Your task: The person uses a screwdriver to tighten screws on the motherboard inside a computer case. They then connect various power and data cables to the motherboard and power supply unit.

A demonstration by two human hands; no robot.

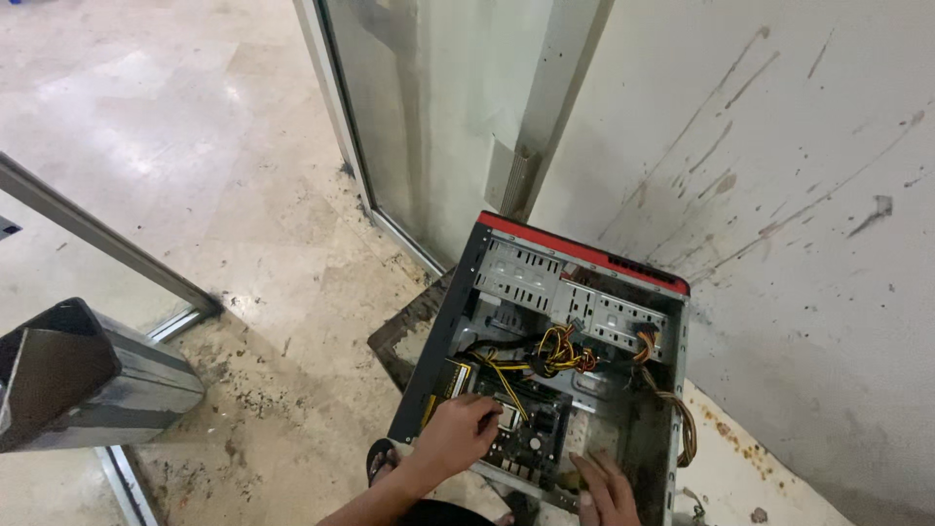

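Both hands reach into an open computer case (584, 292) standing on the floor (243, 244) against a stained wall (799, 195). Left hand (460, 429) rests with curled fingers on the motherboard (531, 429), holding nothing; right hand (609, 492) lies flat, fingers spread, beside it near yellow cables (555, 351).

Left hand (460, 429), right hand (606, 487) inside open computer case (575, 255), motherboard (531, 429)
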